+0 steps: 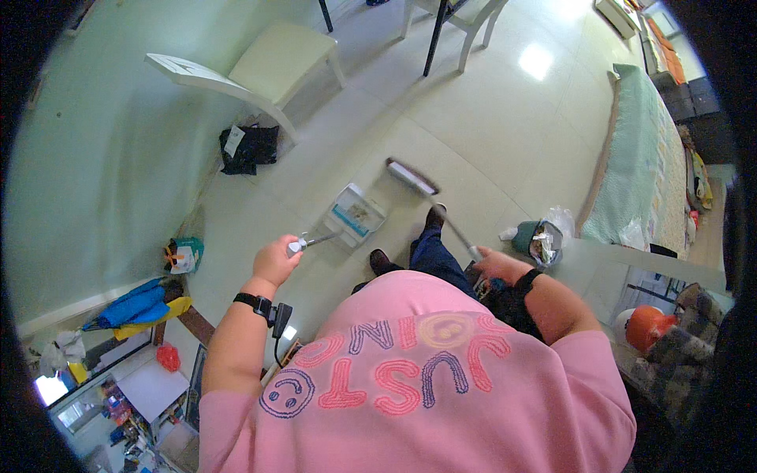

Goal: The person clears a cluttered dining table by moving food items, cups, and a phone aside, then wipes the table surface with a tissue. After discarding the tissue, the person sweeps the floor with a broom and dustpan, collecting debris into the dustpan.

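My left hand (277,260) is closed around the grey handle of a long-handled dustpan (356,214). The pan rests on the tiled floor in front of my feet, with some debris inside its white and blue tray. My right hand (501,266) grips the pole of a broom (412,177). The broom's head, white with dark bristles, is at the floor just beyond my shoe, to the right of the dustpan and apart from it. The pole looks slightly blurred.
A white chair (284,59) stands by the wall at upper left, a black plastic bag (248,148) beside it. Right of my feet is a lined waste bin (541,242), near a bed with a green cover (633,148). A blue umbrella (133,304) lies at left.
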`<state>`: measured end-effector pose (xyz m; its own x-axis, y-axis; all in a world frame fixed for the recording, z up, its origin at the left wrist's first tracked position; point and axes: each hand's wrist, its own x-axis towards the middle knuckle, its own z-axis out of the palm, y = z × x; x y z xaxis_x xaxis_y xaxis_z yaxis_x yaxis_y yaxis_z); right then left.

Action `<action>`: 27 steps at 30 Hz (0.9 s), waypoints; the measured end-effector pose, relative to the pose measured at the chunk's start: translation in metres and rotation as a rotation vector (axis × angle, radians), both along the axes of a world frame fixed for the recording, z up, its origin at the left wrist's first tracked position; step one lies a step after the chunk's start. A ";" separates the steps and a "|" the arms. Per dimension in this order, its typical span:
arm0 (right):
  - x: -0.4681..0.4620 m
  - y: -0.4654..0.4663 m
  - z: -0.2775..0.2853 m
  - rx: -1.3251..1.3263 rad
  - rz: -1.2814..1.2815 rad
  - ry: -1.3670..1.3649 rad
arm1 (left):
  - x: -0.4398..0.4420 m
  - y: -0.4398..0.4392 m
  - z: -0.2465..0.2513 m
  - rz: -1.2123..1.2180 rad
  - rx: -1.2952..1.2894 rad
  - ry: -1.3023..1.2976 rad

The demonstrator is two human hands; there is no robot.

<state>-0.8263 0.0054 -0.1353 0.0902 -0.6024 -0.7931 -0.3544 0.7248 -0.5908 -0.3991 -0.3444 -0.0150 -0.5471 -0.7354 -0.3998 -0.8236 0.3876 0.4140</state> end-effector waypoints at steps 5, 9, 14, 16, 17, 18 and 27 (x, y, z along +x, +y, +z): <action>0.051 -0.047 0.085 0.288 -0.414 -0.288 | 0.002 -0.001 -0.001 -0.043 -0.050 -0.009; 0.032 -0.042 0.128 0.222 -0.346 -0.130 | 0.015 0.002 -0.001 -0.051 -0.045 0.026; 0.014 -0.053 0.115 0.161 -0.417 -0.043 | 0.047 0.021 0.006 0.050 -0.010 0.002; 0.021 -0.068 0.095 0.120 -0.293 0.109 | 0.062 0.033 0.009 0.103 -0.018 0.009; 0.028 -0.073 0.087 0.159 -0.251 0.068 | 0.068 0.038 0.010 0.121 -0.024 0.011; 0.040 -0.078 0.078 0.196 -0.181 0.059 | 0.072 0.044 0.010 0.146 -0.028 0.001; 0.048 -0.087 0.133 0.283 -0.360 -0.272 | 0.102 0.069 0.003 0.193 -0.034 0.009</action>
<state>-0.7786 -0.0817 -0.0025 0.1420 -0.3986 -0.9061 0.0847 0.9169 -0.3901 -0.2972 -0.2756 -0.0118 -0.3982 -0.8398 -0.3691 -0.8804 0.2368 0.4109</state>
